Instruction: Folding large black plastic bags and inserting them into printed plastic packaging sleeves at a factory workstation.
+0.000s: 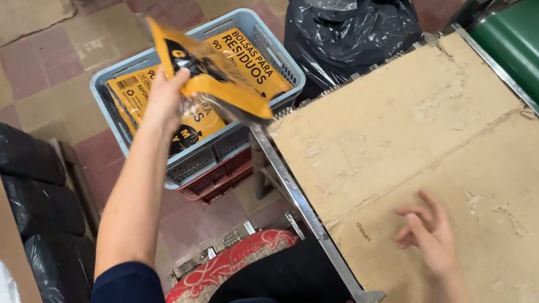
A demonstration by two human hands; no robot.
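Cardboard covers the table (425,145), bare under the loosely open, empty right hand (428,231). Left hand (166,98) fingers pinch a yellow packet (214,73) above the grey basket (108,97) of stacked packets.

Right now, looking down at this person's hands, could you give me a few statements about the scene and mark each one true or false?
1. The left hand holds a yellow packet above a grey-blue crate. True.
2. The right hand grips a pair of scissors. False: it holds nothing and lies open over the cardboard-covered table.
3. The crate holds more yellow packets. True.
4. The crate stands on the table. False: it sits lower down, beside the table, on top of a red crate.
5. A black plastic bag lies beyond the crate. True.
6. The floor is covered in green carpet. False: it is tiled in reddish and beige squares.
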